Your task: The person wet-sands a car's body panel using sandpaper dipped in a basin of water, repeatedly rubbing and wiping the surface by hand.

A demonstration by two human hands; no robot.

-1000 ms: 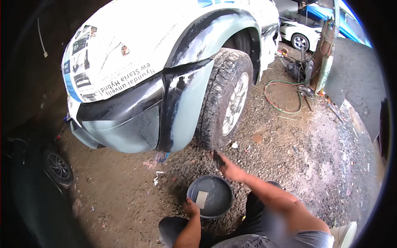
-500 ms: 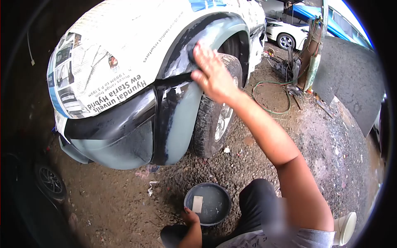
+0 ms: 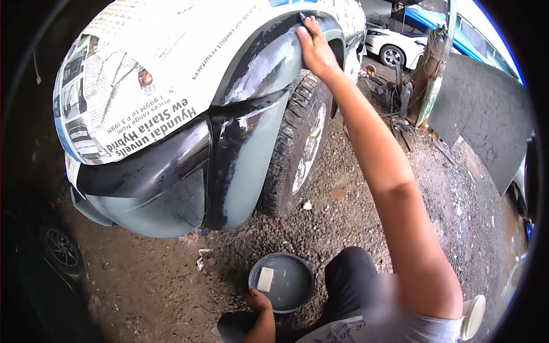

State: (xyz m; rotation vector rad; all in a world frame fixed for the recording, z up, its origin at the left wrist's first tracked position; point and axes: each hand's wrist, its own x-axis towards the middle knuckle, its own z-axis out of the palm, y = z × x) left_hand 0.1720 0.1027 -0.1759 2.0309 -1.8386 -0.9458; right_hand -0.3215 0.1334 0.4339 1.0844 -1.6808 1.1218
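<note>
My right hand (image 3: 318, 52) is stretched far forward, pressing on the upper curve of the wheel-arch trim (image 3: 269, 63). Under its fingertips shows the edge of a small dark piece, apparently sandpaper (image 3: 302, 16); most of it is hidden by the hand. The trim has a patchy finish of black, grey and pale areas. Low in the view, my left hand (image 3: 260, 299) grips the near left rim of a dark round basin (image 3: 310, 281). A pale rectangular block (image 3: 265, 279) lies inside the basin at its left, beside shallow, dark liquid.
Newspaper (image 3: 154, 74) covers the car body above the bumper (image 3: 146, 214). A muddy tyre (image 3: 289, 148) stands under the arch on gravel. To the right are a post (image 3: 430, 74), a dark panel (image 3: 480, 114) and a white bucket (image 3: 473, 317). A white car (image 3: 392, 48) is parked behind.
My right hand has slid up and to the right along the arch trim with the dark piece. My left hand stays at the basin rim. The view has shifted slightly.
</note>
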